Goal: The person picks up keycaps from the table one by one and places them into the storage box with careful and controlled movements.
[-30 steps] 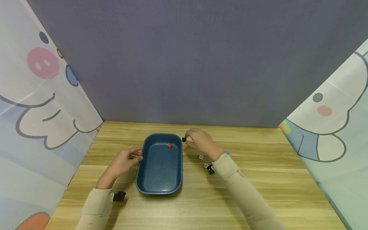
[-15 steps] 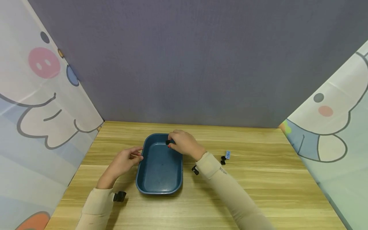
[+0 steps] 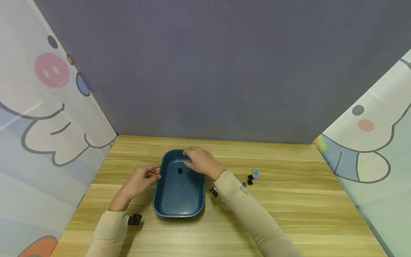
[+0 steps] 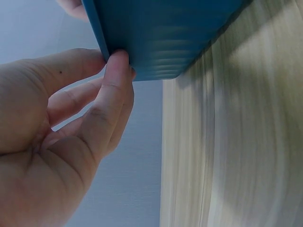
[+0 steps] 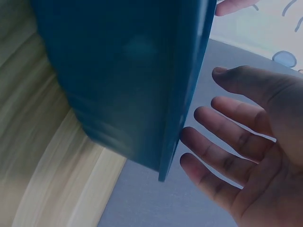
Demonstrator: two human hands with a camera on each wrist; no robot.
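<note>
A dark blue rectangular tray stands on the wooden table. My left hand pinches its left rim between thumb and fingers; in the left wrist view the fingertips press the tray's outer wall. Over the far right corner of the tray hovers my right hand, its fingers spread with nothing between them, as the right wrist view confirms. Inside the tray lies a small black block. The red block seen earlier is hidden behind my right hand.
Right of the tray, near my right sleeve, lie two small black blocks, a little blue-and-white piece and a patterned grey square. A grey partition closes off the table's back. Printed cloth sheets hang at both sides.
My right hand picked up a small black block beside the tray, carried it left over the tray and let it go inside. My left hand has stayed at the rim.
</note>
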